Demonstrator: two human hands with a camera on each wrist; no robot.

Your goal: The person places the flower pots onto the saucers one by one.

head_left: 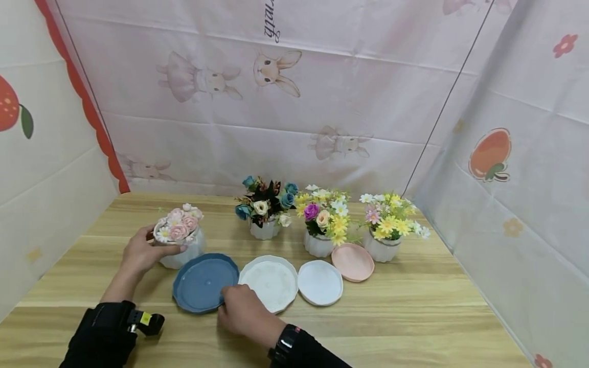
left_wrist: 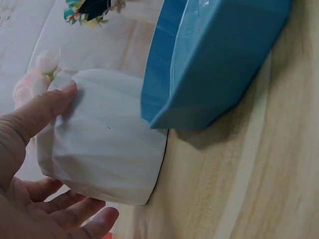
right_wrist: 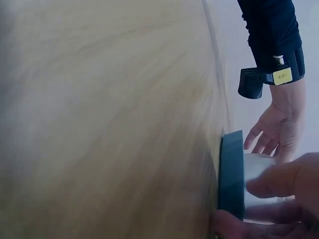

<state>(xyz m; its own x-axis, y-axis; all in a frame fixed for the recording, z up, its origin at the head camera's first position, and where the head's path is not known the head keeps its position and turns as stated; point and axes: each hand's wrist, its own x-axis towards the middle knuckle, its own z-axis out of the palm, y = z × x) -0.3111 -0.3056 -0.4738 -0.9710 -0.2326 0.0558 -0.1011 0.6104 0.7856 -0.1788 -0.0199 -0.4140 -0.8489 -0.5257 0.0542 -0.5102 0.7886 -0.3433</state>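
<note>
At the left of the head view, my left hand (head_left: 141, 250) grips a white ribbed flower pot (head_left: 195, 246) holding pink and white flowers (head_left: 178, 225). The left wrist view has the thumb near the rim of the pot (left_wrist: 104, 134) and the fingers curved along its other side. My right hand (head_left: 246, 312) pinches the right front edge of a blue saucer (head_left: 207, 282). That saucer (left_wrist: 224, 64) lies in front of the pot's base and partly covers it in the left wrist view. Some right fingertips are hidden in the head view.
Right of the blue saucer are a large white saucer (head_left: 271, 282), a smaller white one (head_left: 320, 282) and a pink one (head_left: 353, 262). Behind stand flower pots with blue (head_left: 264, 230), mixed (head_left: 318, 245) and yellow flowers (head_left: 383, 248). Cloth walls (head_left: 276, 112) border the wooden table (head_left: 391, 317).
</note>
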